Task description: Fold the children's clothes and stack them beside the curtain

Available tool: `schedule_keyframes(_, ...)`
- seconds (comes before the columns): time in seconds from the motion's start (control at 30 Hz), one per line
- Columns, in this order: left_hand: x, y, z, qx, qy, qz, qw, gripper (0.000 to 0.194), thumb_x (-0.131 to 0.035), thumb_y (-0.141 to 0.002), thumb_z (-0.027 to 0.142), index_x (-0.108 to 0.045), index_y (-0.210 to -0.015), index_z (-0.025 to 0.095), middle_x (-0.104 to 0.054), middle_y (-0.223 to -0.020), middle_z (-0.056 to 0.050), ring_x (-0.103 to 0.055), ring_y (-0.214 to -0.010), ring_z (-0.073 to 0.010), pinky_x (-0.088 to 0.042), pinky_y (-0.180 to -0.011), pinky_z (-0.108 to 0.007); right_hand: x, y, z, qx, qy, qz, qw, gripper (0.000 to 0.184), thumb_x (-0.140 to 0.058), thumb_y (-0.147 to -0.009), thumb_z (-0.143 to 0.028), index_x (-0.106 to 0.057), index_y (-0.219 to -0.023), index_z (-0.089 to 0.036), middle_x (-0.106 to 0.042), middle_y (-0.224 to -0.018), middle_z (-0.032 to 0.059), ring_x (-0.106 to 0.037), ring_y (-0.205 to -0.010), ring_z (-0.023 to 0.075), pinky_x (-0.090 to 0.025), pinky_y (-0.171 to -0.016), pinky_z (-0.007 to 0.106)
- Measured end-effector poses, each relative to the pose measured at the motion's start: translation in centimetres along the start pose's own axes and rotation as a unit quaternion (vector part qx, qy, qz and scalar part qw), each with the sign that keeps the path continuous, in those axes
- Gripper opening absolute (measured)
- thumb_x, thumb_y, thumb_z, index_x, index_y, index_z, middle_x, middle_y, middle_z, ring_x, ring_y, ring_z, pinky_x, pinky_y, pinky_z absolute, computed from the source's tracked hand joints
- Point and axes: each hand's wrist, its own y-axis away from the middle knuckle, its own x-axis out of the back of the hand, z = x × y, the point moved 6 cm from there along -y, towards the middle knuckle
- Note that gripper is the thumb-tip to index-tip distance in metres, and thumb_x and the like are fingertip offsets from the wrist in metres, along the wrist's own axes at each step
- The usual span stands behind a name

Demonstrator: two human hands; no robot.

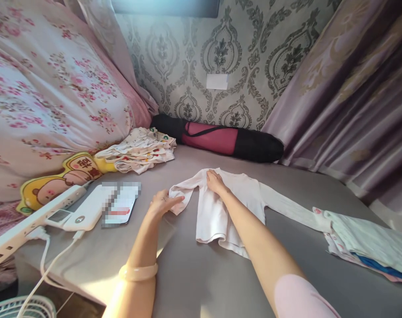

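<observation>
A small white long-sleeved shirt point(234, 198) lies spread on the grey bed sheet, its collar pointing away from me and its hem slightly rumpled. My left hand point(163, 203) has the cuff end of the left-side sleeve between thumb and fingers; that sleeve bends down toward me. Flat on the shirt near the same shoulder rests my right hand point(216, 182), fingers stretched out. The other sleeve reaches right, its cuff touching a pile of folded clothes point(369, 240).
At left lie a phone point(123, 205), a white power bank point(88, 210), a power strip point(32, 225) with cables, and a yellow cartoon cushion point(65, 176). Patterned folded cloth point(141, 150) sits behind them. A black and red long bag point(214, 139) lies along the wall.
</observation>
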Motion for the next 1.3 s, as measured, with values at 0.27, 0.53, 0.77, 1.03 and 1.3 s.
schedule_keyframes(0.27,0.4,0.2,0.8,-0.037,0.010,-0.029,0.999,0.011,-0.059,-0.064,0.023,-0.052,-0.071,0.019,-0.050,-0.061,0.005,-0.050,-0.060,-0.0149,-0.032,-0.053,-0.024,-2.3,-0.2,-0.3,-0.044,-0.009,0.005,0.999,0.055,-0.018,-0.100,-0.037,-0.033,-0.148,-0.014,-0.023,-0.159,0.0086,-0.014,-0.146,0.0222,-0.008,-0.117,0.040)
schedule_keyframes(0.53,6.0,-1.5,5.8,-0.246,-0.249,0.289,0.891,0.022,-0.045,-0.071,0.006,-0.055,-0.084,0.021,-0.067,-0.098,-0.009,-0.055,-0.105,-0.0285,-0.035,-0.087,-0.039,-2.0,0.4,-0.4,-0.054,-0.027,0.005,0.998,0.059,-0.011,-0.100,-0.039,-0.029,-0.150,-0.012,-0.023,-0.159,0.0074,-0.013,-0.146,0.0199,-0.007,-0.116,0.037)
schedule_keyframes(0.77,5.5,-5.1,1.6,-0.234,-0.402,0.160,0.871,0.037,-0.040,-0.072,0.000,-0.060,-0.093,0.022,-0.066,-0.118,-0.012,-0.038,-0.133,-0.0288,-0.018,-0.106,-0.049,-2.1,0.6,-0.8,-0.043,-0.010,0.020,0.999,0.063,-0.017,-0.099,-0.048,-0.029,-0.150,-0.014,-0.024,-0.158,0.0095,-0.014,-0.146,0.0228,-0.006,-0.116,0.039)
schedule_keyframes(1.03,7.1,-9.2,0.0,-0.067,-0.370,0.080,0.923,0.024,-0.049,-0.075,0.015,-0.065,-0.092,0.021,-0.070,-0.097,-0.010,-0.056,-0.111,-0.0321,-0.030,-0.100,-0.049,-2.0,0.8,-1.0,-0.038,0.009,0.021,0.999,0.061,-0.021,-0.098,-0.049,-0.031,-0.150,-0.018,-0.024,-0.158,0.0111,-0.013,-0.146,0.0242,-0.006,-0.115,0.040)
schedule_keyframes(1.3,7.3,-11.6,-0.3,-0.035,-0.342,0.081,0.936,0.030,-0.049,-0.078,0.027,-0.066,-0.103,0.020,-0.066,-0.113,-0.012,-0.056,-0.110,-0.0303,-0.038,-0.090,-0.039,-2.1,0.5,-0.9,-0.033,0.011,0.036,0.999,0.061,-0.022,-0.098,-0.048,-0.033,-0.149,-0.016,-0.026,-0.157,0.0124,-0.016,-0.145,0.0259,-0.008,-0.115,0.041)
